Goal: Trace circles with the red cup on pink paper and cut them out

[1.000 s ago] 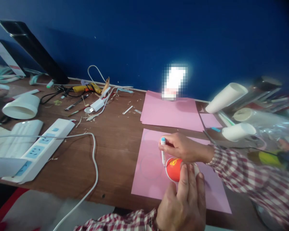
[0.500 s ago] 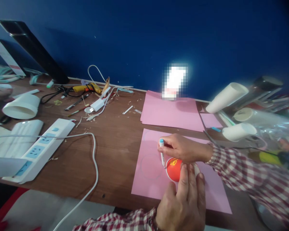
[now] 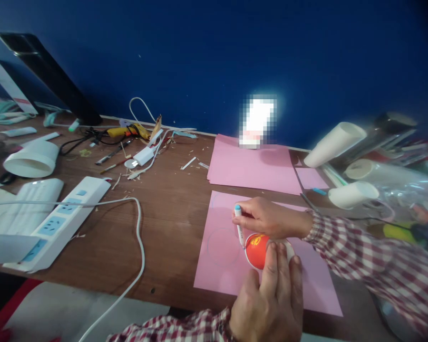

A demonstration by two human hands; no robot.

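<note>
My left hand (image 3: 271,297) presses its fingers over a red round piece (image 3: 257,251) with yellow print and a white rim, holding it flat on a pink sheet (image 3: 214,275). It looks like an upturned paper cup; its right side is partly under my fingers. Between the fingertips of my right hand (image 3: 267,218) is a white marker (image 3: 239,228) with a light-blue end, held nearly upright. The marker's tip meets the paper beside the left rim of the red piece. A thin drawn circle (image 3: 223,247) shows to the left, and part of another lies near the sheet's upper left.
A pink paper stack (image 3: 253,166) lies behind, under a bright pixelated object. White paper cups (image 3: 353,194) and clear bags crowd the right. At left are a power strip (image 3: 57,223), a loose white cable (image 3: 140,237), a white cup (image 3: 32,159) and a yellow-handled tool (image 3: 124,131).
Both hands, the marker and the red piece stay almost in place. At the far left, another person's hand has moved away from a white stick-like item.
</note>
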